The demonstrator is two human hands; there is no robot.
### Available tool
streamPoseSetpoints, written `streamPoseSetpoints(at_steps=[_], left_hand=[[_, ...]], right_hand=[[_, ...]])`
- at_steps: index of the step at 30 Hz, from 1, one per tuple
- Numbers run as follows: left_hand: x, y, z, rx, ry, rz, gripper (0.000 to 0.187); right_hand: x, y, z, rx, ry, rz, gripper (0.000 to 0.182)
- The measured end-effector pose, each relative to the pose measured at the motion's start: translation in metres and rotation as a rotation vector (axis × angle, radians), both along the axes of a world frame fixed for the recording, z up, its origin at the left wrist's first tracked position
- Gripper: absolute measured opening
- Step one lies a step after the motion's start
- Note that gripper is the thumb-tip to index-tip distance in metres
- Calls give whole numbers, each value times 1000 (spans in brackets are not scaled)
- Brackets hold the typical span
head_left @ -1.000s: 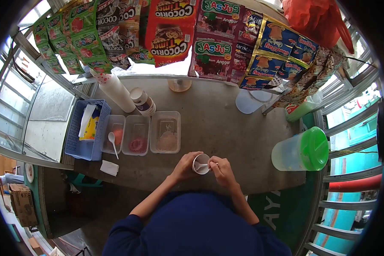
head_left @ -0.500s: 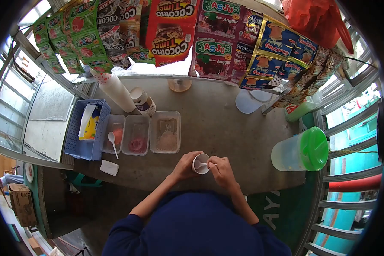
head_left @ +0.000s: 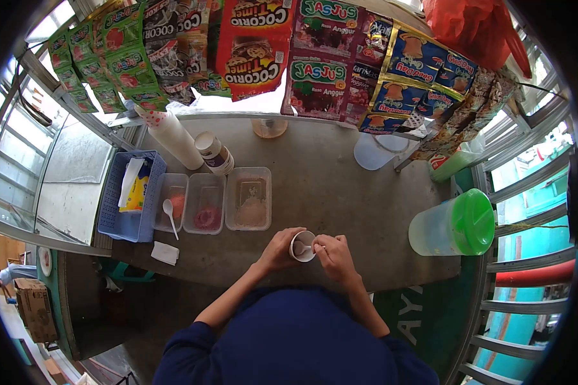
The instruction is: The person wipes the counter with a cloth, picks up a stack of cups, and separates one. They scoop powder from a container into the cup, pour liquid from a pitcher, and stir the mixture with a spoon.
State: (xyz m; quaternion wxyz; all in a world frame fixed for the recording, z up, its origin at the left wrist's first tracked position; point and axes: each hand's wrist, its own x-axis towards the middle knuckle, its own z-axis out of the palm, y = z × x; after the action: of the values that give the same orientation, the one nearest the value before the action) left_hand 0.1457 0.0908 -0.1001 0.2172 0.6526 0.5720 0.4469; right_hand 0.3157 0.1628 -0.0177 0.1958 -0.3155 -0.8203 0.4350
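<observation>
Both hands work at the near edge of the counter: the left hand wraps around a small paper cup, the right hand pinches a white spoon dipped into it. By the look of it, the cup is filled and being stirred, and nothing yet covers it. Far right stands a green-lidded jug; left, a blue basket and three clear tubs, with cup stacks beyond. Nothing crowds the cup.

Upright white cup, spoon inside
</observation>
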Motion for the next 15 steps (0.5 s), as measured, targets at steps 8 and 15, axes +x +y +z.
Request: streamPoseSetpoints(at_steps=[8,15], left_hand=[[0,0,5,-49,-4,-3,72],[0,-1,2,-46,3,5,71]], right_hand=[[1,2,0,-18,-36,44,22],[3,3,-6,-47,-11,36,21]])
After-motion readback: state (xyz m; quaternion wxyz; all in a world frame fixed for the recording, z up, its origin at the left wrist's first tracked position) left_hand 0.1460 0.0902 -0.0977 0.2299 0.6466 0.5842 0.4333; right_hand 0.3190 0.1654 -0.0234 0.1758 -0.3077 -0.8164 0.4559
